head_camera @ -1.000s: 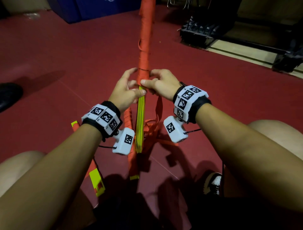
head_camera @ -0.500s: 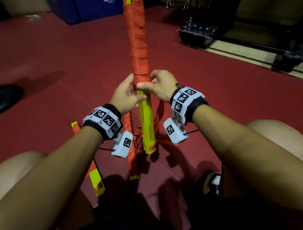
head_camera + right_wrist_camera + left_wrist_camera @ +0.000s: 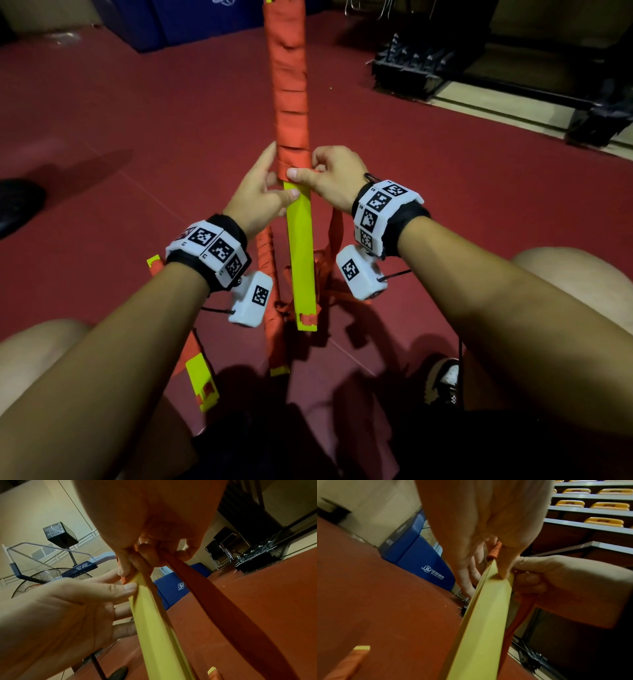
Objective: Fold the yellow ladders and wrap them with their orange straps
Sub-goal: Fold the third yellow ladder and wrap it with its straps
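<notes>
A folded stack of yellow ladder rungs (image 3: 301,260) stands nearly upright between my knees, its upper part bound in orange strap (image 3: 289,99). My left hand (image 3: 260,202) holds the stack from the left, its thumb on the yellow face just below the wrapping. My right hand (image 3: 329,181) pinches the strap's lowest turn against the stack. The loose strap (image 3: 223,601) runs from the right hand's fingers down to the floor. In the left wrist view my thumb presses the yellow rung (image 3: 488,615).
Two other strap-wrapped ladder bundles (image 3: 274,308) (image 3: 191,363) lie on the red floor below my wrists. A blue mat (image 3: 191,20) sits far back, a black rack (image 3: 411,65) at the back right, a dark shoe (image 3: 17,205) at the left edge.
The bundle has turned about its long axis, from edge-on to showing its broad yellow face. Both hands stayed at the wrapping's lower end and dropped slightly.
</notes>
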The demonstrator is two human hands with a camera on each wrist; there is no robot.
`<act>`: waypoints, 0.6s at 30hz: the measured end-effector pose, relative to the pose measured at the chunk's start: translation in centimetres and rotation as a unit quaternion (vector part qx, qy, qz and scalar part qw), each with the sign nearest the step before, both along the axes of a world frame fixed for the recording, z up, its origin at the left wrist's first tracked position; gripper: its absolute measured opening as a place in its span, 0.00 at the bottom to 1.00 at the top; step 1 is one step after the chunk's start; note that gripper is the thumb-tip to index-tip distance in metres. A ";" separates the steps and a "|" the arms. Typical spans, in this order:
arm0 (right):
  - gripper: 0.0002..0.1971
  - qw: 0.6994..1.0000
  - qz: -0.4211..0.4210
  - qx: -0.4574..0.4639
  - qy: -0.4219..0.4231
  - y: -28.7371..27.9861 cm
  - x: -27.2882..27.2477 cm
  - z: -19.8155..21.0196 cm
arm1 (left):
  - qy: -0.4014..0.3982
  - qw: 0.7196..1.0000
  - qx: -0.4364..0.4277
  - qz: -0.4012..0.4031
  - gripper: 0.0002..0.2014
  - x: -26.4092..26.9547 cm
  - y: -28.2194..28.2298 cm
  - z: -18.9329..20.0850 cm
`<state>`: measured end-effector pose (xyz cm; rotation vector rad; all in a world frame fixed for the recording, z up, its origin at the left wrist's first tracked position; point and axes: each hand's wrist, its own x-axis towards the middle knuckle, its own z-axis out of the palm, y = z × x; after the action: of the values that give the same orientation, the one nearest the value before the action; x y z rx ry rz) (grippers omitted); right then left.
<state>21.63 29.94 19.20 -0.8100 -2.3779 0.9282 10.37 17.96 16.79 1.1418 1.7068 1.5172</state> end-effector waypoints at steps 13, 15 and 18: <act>0.16 0.999 0.017 -0.030 0.008 -0.5 -0.5 0.3 | 0.058 0.995 -0.049 0.062 0.41 -0.3 -0.1 -0.2; 0.12 0.998 0.023 -0.054 0.012 -0.4 -0.6 0.2 | 0.034 0.995 -0.045 0.079 0.44 -0.6 0.0 -0.3; 0.09 0.997 0.025 -0.070 0.027 0.0 -0.7 0.0 | -0.009 0.997 -0.024 0.077 0.49 -0.7 0.2 -0.1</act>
<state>20.88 29.92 19.22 -0.7688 -2.3172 1.1337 9.66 18.18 16.74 0.9899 1.8453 1.5640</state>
